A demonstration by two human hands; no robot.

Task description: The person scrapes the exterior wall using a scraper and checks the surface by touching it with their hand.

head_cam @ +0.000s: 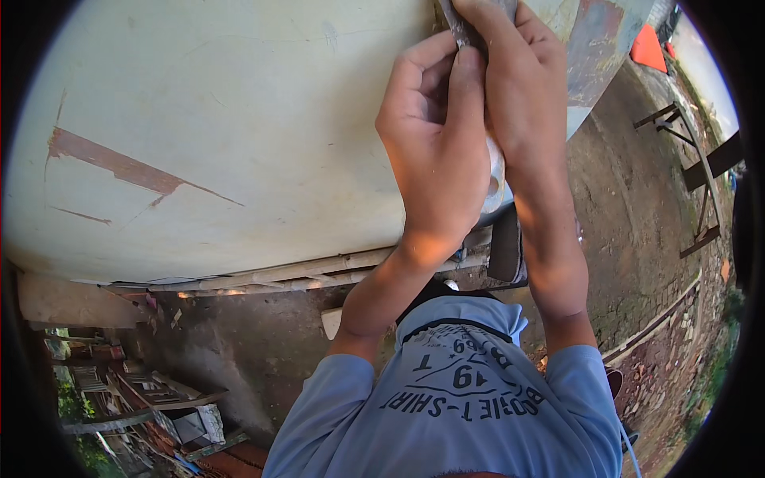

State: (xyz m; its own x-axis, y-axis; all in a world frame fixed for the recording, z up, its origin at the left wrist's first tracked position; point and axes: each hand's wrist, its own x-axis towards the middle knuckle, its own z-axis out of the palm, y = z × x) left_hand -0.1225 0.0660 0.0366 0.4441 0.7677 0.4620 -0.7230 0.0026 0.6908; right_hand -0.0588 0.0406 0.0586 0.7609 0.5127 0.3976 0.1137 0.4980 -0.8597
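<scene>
Both of my hands are close together over a large pale painted panel [287, 137], near its right end. My left hand [445, 131] has its fingers curled and its thumb pressed on a thin, dark grey flat piece [457, 25] that bears whitish smears. My right hand [529, 89] grips the same piece from the right, its thumb lying along it near the top edge of the view. Between my wrists shows a whitish, worn handle-like part [495, 173] with a round hole; whether it joins the grey piece is hidden.
Brownish bare patches [113, 158] mark the panel's paint. Bamboo poles [287, 278] run below its near edge. Scrap wood [173, 412] is piled at lower left. A wooden trestle-like frame [705, 173] stands on the dirt ground [621, 221] at right, with an orange object [648, 49] beyond.
</scene>
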